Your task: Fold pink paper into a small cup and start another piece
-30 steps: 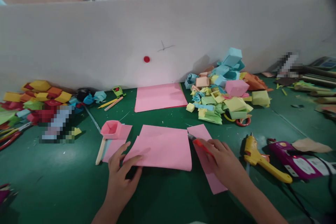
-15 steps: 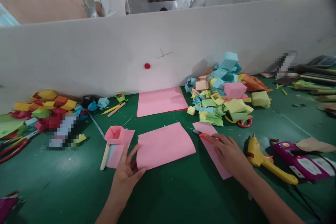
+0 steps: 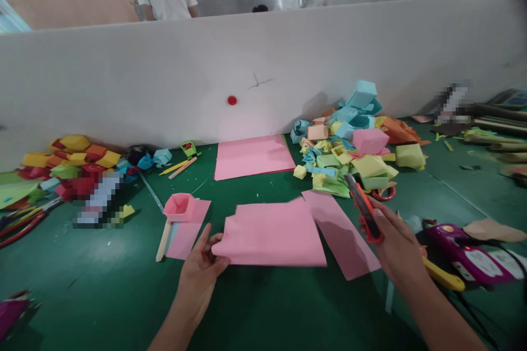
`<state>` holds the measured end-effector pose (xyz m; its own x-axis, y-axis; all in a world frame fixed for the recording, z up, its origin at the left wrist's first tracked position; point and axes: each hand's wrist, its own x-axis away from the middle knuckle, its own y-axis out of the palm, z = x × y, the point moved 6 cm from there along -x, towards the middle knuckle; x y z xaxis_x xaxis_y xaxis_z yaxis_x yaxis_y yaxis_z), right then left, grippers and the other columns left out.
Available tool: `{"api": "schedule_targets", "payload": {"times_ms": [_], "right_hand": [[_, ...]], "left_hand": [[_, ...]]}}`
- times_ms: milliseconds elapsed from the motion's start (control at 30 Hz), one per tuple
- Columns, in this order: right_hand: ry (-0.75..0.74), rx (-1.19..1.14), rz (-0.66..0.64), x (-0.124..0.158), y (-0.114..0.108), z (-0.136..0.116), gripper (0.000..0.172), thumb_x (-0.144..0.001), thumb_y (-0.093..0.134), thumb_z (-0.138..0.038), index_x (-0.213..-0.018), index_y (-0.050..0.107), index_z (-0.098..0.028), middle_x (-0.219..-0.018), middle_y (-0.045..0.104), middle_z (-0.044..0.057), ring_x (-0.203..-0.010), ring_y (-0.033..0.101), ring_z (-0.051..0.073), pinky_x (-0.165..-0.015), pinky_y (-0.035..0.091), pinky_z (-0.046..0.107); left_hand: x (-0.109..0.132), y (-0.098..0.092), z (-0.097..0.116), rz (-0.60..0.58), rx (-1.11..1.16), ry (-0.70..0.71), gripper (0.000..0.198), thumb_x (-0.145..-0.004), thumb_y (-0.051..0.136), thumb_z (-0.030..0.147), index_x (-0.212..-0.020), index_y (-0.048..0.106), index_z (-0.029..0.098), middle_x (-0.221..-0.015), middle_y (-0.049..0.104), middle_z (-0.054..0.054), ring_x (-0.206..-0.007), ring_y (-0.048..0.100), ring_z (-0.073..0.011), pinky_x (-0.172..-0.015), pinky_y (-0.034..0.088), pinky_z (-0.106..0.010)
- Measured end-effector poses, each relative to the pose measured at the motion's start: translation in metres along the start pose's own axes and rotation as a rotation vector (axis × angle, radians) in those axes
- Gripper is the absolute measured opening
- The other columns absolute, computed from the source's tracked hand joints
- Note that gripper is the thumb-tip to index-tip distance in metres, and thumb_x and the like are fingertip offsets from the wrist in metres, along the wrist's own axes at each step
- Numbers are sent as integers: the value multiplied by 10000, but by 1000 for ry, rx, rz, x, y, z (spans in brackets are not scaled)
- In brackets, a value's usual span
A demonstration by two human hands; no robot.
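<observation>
Pinched at its left edge by my left hand (image 3: 201,271), a sheet of pink paper (image 3: 272,236) is slightly bent above the green table. My right hand (image 3: 391,236) grips a red utility knife (image 3: 364,209), raised and pointing up and away. A pink paper strip (image 3: 341,233) lies on the table between the sheet and the knife. To the left of the sheet, an open pink paper box (image 3: 179,207) rests on another pink piece (image 3: 191,230), beside a flat wooden stick (image 3: 163,241).
Folded paper boxes (image 3: 354,142) are heaped at the back right, and more (image 3: 78,162) at the left. A stack of pink sheets (image 3: 253,158) lies by the white partition (image 3: 164,82). A yellow glue gun (image 3: 444,274) and purple device (image 3: 465,247) stand at right. Scissors (image 3: 28,222) lie far left.
My right hand has lifted the utility knife off the pink strip and moved right, turning it upward. The pink sheet has shifted right and tilted in my left hand.
</observation>
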<state>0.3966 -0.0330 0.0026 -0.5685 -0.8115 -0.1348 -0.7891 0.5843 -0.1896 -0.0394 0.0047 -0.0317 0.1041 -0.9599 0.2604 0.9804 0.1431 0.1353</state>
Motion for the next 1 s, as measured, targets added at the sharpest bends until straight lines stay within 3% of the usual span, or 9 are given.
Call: {"api": "schedule_targets", "payload": {"times_ms": [100,167,333,433,633,733,800,867,1000], "right_hand": [[161,-186,-84,2,8,9,497,-844,637,-419,-1307,643,-238,-1071,719,88,-727,641,218,-560,539,342],[175,-227,-162,4,15,8,561,-775,686,-328,-1325,626,-242,-1123,709,81,-711,618,193,-524,509,301],[233,-379,-259,7,28,6,504,-761,757,-310,-1256,671,-278,-1236,668,69,-739,589,148,-587,509,255],[262,-430,-291,8,34,6,484,-775,774,-341,-1246,673,-291,-1276,644,73,-847,616,176,-634,522,262],[200,-380,-355,10,39,2,470,-860,714,-381,-1314,623,-302,-1359,588,87,-866,613,178,-601,506,259],[142,-345,-388,12,39,-2,444,-913,651,-396,-1345,597,-312,-1374,579,95,-807,606,166,-554,482,259],[122,-315,-418,14,39,-2,428,-938,616,-397,-1354,590,-302,-1230,655,91,-708,583,142,-545,471,262],[114,-284,-432,15,39,0,435,-947,600,-393,-1365,580,-274,-945,701,54,-621,543,131,-541,462,264],[71,-173,-417,17,35,1,434,-933,603,-399,-1339,603,-245,-639,568,-34,-547,466,127,-491,410,245]], "left_hand": [[-1,-2,-4,-39,97,-61,773,-627,873,141,-1336,621,316,-1188,671,-39,-1093,654,-215,-843,614,-267],[0,1,-2,-41,156,-109,683,-633,851,86,-1257,678,300,-1167,681,-38,-1041,677,-199,-797,624,-243],[5,12,9,-4,256,-158,697,-503,827,-64,-1134,740,219,-1078,728,-46,-908,721,-210,-687,640,-235],[7,13,11,-43,192,-92,564,-477,901,19,-1000,778,188,-978,767,-55,-914,728,-258,-756,643,-303],[14,9,16,-146,-49,261,219,-670,896,324,-840,799,224,-893,756,-57,-883,711,-278,-772,633,-397],[23,20,31,-286,-165,501,178,-699,879,359,-656,773,224,-729,666,-48,-899,686,-278,-845,603,-404],[35,33,43,-433,-354,732,136,-853,752,265,-724,790,245,-750,646,-47,-1017,670,-266,-990,545,-430],[43,44,50,-550,-528,892,302,-976,534,141,-856,783,262,-881,687,-49,-1130,644,-231,-1110,462,-466],[30,57,54,-627,-803,882,370,-995,418,111,-1158,708,272,-1238,691,-60,-1308,556,-228,-1164,408,-494]]}}
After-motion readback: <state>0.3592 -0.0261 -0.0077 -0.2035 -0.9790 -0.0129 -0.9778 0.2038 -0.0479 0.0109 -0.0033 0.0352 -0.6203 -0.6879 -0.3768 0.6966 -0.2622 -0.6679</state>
